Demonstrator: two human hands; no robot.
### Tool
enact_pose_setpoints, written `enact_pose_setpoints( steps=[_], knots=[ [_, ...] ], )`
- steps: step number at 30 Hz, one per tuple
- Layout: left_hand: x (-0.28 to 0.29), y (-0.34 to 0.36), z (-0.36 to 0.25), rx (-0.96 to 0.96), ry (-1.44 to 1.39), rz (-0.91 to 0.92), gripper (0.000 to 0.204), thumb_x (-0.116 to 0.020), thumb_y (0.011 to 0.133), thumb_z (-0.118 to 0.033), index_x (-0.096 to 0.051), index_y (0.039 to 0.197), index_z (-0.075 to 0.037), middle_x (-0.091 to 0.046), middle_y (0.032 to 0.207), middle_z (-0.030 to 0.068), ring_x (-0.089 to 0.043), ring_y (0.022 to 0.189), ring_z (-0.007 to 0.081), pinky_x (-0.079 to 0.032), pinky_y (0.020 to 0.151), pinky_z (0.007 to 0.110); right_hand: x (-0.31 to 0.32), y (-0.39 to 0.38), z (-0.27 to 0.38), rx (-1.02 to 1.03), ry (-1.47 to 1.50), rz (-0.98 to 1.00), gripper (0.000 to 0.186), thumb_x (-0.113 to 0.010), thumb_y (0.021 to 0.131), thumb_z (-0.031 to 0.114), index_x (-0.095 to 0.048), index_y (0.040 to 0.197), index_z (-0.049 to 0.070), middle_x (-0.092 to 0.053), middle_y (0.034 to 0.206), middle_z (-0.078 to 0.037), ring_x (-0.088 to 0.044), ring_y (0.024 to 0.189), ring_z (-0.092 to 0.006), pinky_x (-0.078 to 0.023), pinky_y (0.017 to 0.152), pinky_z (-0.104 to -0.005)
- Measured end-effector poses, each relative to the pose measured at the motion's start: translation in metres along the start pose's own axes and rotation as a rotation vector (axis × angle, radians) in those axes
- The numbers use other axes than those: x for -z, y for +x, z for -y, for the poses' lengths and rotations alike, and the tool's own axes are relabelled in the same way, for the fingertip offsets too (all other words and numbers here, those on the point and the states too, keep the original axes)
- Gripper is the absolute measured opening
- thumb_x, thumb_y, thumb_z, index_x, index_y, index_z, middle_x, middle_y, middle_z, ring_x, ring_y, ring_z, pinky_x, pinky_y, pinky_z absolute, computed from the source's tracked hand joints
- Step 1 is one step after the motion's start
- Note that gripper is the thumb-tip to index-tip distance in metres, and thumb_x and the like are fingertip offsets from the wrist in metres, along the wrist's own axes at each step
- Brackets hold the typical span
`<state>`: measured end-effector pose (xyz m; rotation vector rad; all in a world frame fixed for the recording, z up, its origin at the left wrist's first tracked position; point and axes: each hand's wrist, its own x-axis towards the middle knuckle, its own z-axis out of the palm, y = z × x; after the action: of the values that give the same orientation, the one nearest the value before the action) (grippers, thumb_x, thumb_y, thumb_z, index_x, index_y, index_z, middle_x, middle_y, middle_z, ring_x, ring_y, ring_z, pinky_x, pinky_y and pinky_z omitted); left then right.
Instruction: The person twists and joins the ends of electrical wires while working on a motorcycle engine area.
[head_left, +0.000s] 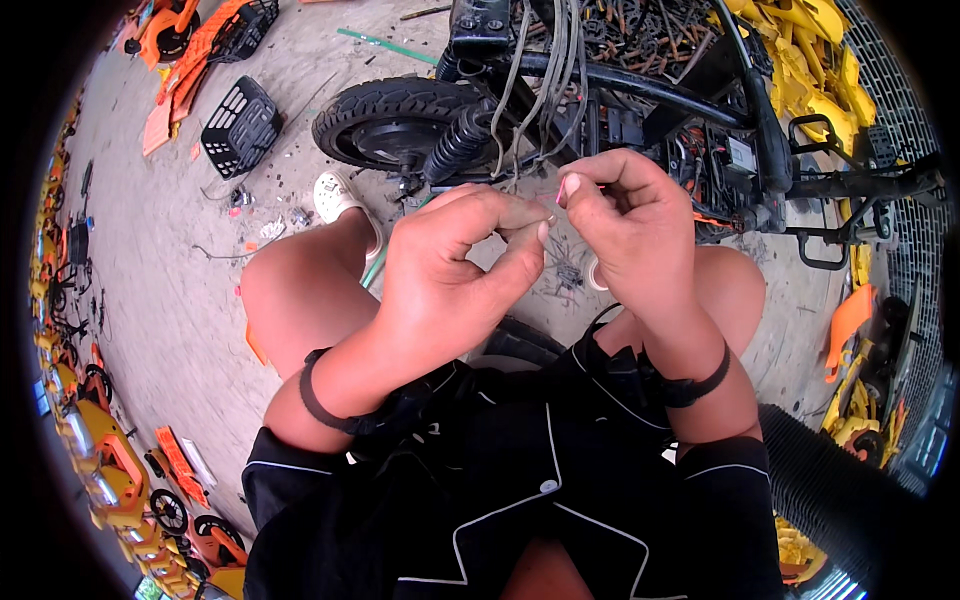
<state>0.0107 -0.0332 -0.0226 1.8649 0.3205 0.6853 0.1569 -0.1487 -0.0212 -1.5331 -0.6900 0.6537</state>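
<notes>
In front of my chest my two hands are raised close together, fingertips almost meeting. My left hand [455,255] is closed in a pinch, thumb against forefinger, with a tiny pale bit at the tips that is too small to name. My right hand [632,222] pinches a small pink piece [562,194] between thumb and bent forefinger; most of it is hidden. Just beyond the fingers hang several grey cables [545,90] from a black vehicle frame [640,85]. A black tyre [395,120] with a coil-spring shock absorber [462,140] lies left of the cables.
A black plastic basket [241,127] rests on the concrete floor [170,270] at the far left. Orange panels [185,80] lie behind it. Yellow plastic parts [815,70] are heaped at the far right. A ribbed black hose [825,480] runs beside my right side.
</notes>
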Motion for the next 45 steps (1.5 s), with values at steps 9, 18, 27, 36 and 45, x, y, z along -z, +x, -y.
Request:
enact_pose_setpoints(
  steps=[9, 18, 27, 36, 45],
  knots=[
    [0.001, -0.004, -0.008, -0.076, 0.013, 0.067, 0.010, -0.073, 0.087, 0.005, -0.073, 0.096, 0.000, -0.074, 0.088, 0.0098, -0.068, 0.080, 0.0209, -0.053, 0.076, 0.033, 0.002, 0.010, -0.008, -0.062, -0.023, -0.084, 0.008, -0.071, 0.094, 0.005, -0.073, 0.098, -0.001, -0.070, 0.084, 0.002, -0.058, 0.072, -0.0026, -0.048, 0.064, -0.0211],
    [0.003, -0.003, -0.003, -0.030, -0.010, 0.031, 0.010, -0.072, 0.093, 0.001, -0.072, 0.103, 0.002, -0.074, 0.091, 0.0104, -0.069, 0.081, 0.0159, -0.054, 0.074, 0.029, 0.015, 0.015, -0.003, 0.053, 0.072, -0.029, 0.015, -0.068, 0.101, 0.012, -0.074, 0.104, -0.002, -0.070, 0.088, 0.000, -0.058, 0.078, -0.0036, -0.047, 0.069, -0.0219],
    [0.009, -0.005, 0.008, 0.166, -0.156, 0.000, 0.014, -0.069, 0.100, -0.005, -0.071, 0.111, 0.003, -0.073, 0.103, 0.0094, -0.068, 0.089, 0.0138, -0.054, 0.079, 0.028, 0.043, 0.014, 0.015, 0.358, -0.076, 0.488, 0.018, -0.072, 0.099, 0.017, -0.073, 0.103, -0.001, -0.070, 0.089, -0.005, -0.064, 0.082, -0.0122, -0.050, 0.072, -0.0260],
    [0.006, 0.001, 0.002, 0.294, -0.515, 0.072, 0.016, -0.065, 0.104, -0.012, -0.070, 0.110, 0.002, -0.070, 0.100, 0.0076, -0.064, 0.087, 0.0134, -0.051, 0.080, 0.029, 0.023, 0.010, 0.004, 0.247, -0.166, 0.317, 0.022, -0.079, 0.091, 0.009, -0.075, 0.111, 0.004, -0.068, 0.092, -0.001, -0.053, 0.069, -0.0058, -0.043, 0.061, -0.0226],
    [0.007, 0.003, 0.001, 0.396, -0.506, 0.222, 0.017, -0.064, 0.105, -0.015, -0.069, 0.104, 0.001, -0.066, 0.089, 0.0036, -0.061, 0.080, 0.0106, -0.047, 0.075, 0.026, 0.027, 0.017, -0.002, 0.622, -0.432, 0.084, 0.020, -0.074, 0.078, -0.007, -0.075, 0.095, 0.004, -0.073, 0.089, -0.011, -0.071, 0.084, -0.0277, -0.056, 0.075, -0.0349]
  ],
)
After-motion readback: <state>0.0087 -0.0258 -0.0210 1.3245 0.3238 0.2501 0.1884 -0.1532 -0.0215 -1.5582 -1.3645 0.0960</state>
